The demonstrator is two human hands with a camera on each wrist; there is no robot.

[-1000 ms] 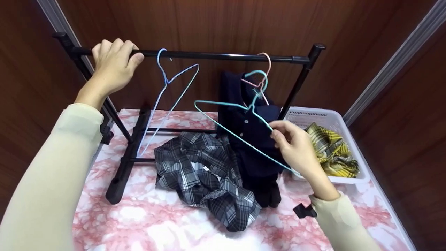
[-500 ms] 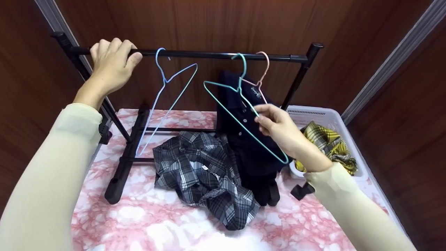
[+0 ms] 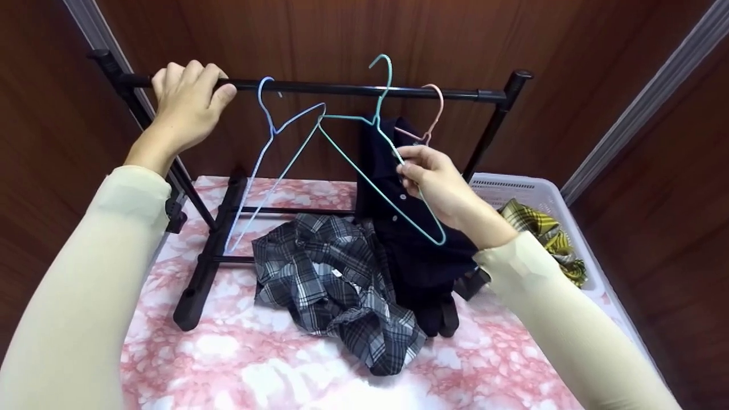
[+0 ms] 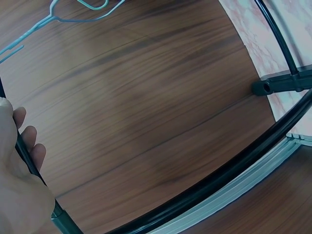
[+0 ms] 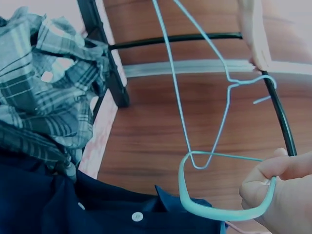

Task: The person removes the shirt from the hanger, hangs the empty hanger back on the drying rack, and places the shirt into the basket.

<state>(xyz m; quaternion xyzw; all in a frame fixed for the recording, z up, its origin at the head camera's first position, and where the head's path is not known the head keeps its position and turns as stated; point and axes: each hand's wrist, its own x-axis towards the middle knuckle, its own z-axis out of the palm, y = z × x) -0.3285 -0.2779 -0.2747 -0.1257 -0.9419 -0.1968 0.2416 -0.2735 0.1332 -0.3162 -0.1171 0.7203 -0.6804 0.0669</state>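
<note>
My left hand (image 3: pixel 188 108) grips the black rail (image 3: pixel 330 88) of a clothes rack near its left end; the left wrist view shows fingers curled round the bar. My right hand (image 3: pixel 435 176) pinches one shoulder of a teal wire hanger (image 3: pixel 370 176). That hanger's hook stands above the rail in the head view, its body in front of it. A blue hanger (image 3: pixel 265 148) hangs bare from the rail, left of the teal one. Further right, a pink hanger (image 3: pixel 438 108) on the rail carries a dark navy buttoned garment (image 3: pixel 410 245), partly behind my right hand.
A grey plaid shirt (image 3: pixel 319 273) lies crumpled across the rack's base and the pink-marbled tabletop (image 3: pixel 228 370). At the right stands a white basket (image 3: pixel 547 188) holding a yellow plaid garment (image 3: pixel 538 228). Brown wood panels (image 3: pixel 330 34) close off the back and sides.
My right hand has raised the teal hanger up and to the left, lifting its hook from in front of the navy garment to above the rail. My left hand stays on the rail.
</note>
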